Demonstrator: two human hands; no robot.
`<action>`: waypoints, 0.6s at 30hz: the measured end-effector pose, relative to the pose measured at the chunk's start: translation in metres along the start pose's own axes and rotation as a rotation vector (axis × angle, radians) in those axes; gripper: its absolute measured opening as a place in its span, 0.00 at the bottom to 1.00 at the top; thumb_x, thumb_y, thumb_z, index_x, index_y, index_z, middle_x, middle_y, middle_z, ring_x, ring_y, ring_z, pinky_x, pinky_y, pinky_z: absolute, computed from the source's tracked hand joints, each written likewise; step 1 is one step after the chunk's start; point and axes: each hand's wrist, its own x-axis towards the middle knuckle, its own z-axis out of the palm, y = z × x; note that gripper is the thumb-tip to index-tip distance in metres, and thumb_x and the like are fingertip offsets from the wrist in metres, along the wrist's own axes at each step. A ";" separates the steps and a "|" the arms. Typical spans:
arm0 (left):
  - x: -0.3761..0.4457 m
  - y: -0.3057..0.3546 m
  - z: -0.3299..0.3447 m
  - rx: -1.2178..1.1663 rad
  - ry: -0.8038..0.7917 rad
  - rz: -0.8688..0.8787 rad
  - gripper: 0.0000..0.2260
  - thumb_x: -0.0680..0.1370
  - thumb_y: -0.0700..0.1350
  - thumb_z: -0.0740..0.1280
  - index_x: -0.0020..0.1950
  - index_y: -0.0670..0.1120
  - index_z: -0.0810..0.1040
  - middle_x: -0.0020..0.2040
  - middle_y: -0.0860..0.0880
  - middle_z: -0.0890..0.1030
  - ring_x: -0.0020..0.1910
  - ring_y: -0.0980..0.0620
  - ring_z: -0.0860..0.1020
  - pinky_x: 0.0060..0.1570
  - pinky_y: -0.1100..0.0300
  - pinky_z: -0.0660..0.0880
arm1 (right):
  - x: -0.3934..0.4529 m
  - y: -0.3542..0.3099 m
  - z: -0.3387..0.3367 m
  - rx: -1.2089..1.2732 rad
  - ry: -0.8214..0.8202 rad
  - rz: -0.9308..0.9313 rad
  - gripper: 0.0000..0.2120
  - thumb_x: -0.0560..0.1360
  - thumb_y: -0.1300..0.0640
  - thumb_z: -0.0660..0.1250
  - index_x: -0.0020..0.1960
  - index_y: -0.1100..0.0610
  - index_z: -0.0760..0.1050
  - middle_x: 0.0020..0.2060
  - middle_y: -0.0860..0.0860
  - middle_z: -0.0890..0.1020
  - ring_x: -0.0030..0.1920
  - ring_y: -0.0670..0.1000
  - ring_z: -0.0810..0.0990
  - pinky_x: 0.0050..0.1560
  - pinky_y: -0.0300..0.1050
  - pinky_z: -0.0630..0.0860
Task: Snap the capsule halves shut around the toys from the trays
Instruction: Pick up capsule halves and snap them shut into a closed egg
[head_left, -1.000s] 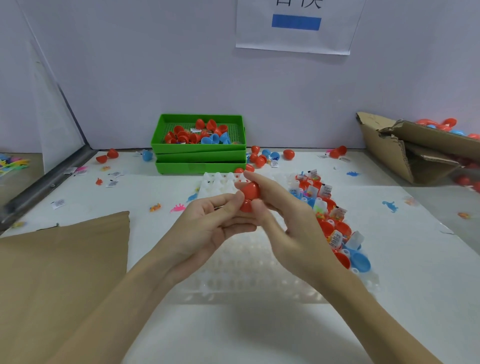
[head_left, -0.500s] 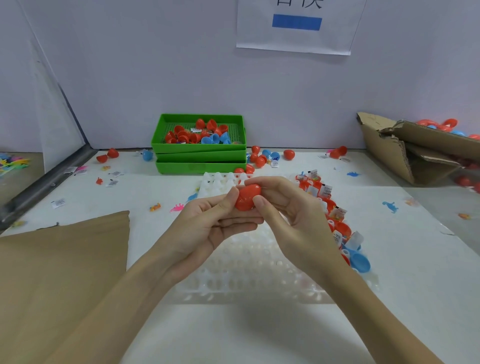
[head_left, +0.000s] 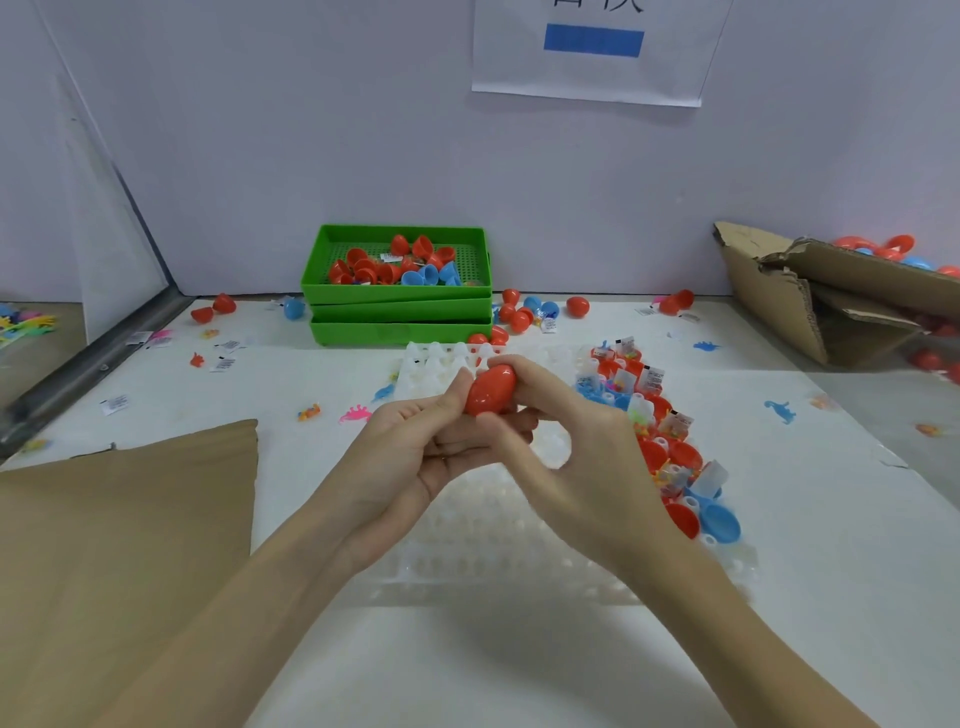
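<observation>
Both hands hold one red capsule (head_left: 490, 389) above the clear tray (head_left: 498, 525), mid-surface: left hand (head_left: 415, 447) pinching its left end, right hand (head_left: 566, 441) its right. Press the halves squarely together until the seam seats evenly.

Both hands meet over a clear tray (head_left: 498, 530) on the white bench (head_left: 831, 597). The left hand (head_left: 415, 447) and right hand (head_left: 571, 447) share a grip on a closed red capsule (head_left: 491, 389). Loose capsule halves (head_left: 670, 457) lie right of the hands; stacked green trays (head_left: 397, 312) stand behind.
</observation>
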 end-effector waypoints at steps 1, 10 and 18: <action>0.000 0.000 0.000 0.015 0.002 -0.003 0.21 0.80 0.56 0.67 0.56 0.40 0.88 0.56 0.36 0.86 0.59 0.42 0.85 0.55 0.59 0.82 | -0.001 -0.001 0.002 -0.055 0.011 -0.021 0.16 0.78 0.51 0.74 0.64 0.53 0.78 0.45 0.43 0.84 0.45 0.47 0.82 0.48 0.37 0.78; -0.004 -0.002 0.004 0.068 -0.053 0.027 0.23 0.83 0.54 0.64 0.53 0.35 0.87 0.57 0.36 0.86 0.62 0.42 0.84 0.58 0.59 0.81 | -0.003 -0.001 0.004 -0.194 0.109 -0.049 0.15 0.77 0.58 0.75 0.62 0.56 0.79 0.37 0.43 0.82 0.40 0.42 0.78 0.43 0.25 0.73; -0.004 -0.007 0.009 0.552 0.191 0.267 0.18 0.81 0.57 0.64 0.59 0.46 0.83 0.47 0.48 0.88 0.47 0.49 0.87 0.50 0.63 0.81 | -0.001 0.000 0.002 -0.226 0.044 -0.016 0.19 0.78 0.48 0.70 0.66 0.55 0.77 0.45 0.43 0.86 0.51 0.41 0.81 0.50 0.20 0.70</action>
